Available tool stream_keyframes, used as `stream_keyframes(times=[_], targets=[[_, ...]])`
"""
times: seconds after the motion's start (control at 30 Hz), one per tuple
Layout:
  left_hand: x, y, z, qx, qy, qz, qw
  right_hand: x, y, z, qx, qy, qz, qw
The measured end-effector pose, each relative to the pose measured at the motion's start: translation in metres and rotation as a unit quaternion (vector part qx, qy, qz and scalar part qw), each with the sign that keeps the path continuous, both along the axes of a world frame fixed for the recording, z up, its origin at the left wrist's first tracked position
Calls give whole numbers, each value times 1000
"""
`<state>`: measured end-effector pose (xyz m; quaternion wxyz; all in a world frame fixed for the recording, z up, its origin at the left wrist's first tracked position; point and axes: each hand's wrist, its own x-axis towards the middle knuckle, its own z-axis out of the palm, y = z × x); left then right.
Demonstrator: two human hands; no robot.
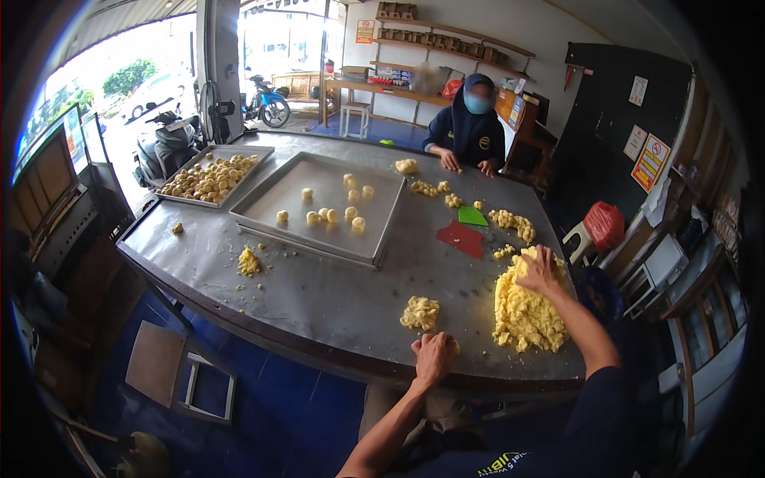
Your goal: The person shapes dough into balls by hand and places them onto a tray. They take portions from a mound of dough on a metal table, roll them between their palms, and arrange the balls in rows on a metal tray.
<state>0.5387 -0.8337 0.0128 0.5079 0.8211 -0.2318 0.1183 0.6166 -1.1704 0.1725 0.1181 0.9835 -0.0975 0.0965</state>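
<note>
My left hand (433,357) is closed round a lump of dough (454,348) at the table's near edge, just below a small crumbly dough heap (420,312). My right hand (540,271) has its curved fingers dug into the top of a large mound of yellow crumbly dough (530,319) at the table's right side. Left of that mound lie a red scraper (460,239) and a green scraper (471,217), with smaller dough lumps (511,225) beside them.
On the steel table (319,295) sit a tray with scattered balls (295,231) and a fuller tray (209,175). A masked co-worker (470,131) is at the far side. A stool (155,366) stands left below; a chair with a red bag (602,227) is at right. Motorbikes (167,139) stand outside.
</note>
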Motion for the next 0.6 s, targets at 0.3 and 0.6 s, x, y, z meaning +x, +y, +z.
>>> stream_keyframes(times=[0.3,0.6], targets=[[0,4,0,3,12,-2,1000,-29,26,0,-145,56,45,987],[-2,-3,4,8,27,-9,1000,-16,-12,-4,-107,61,52,991]])
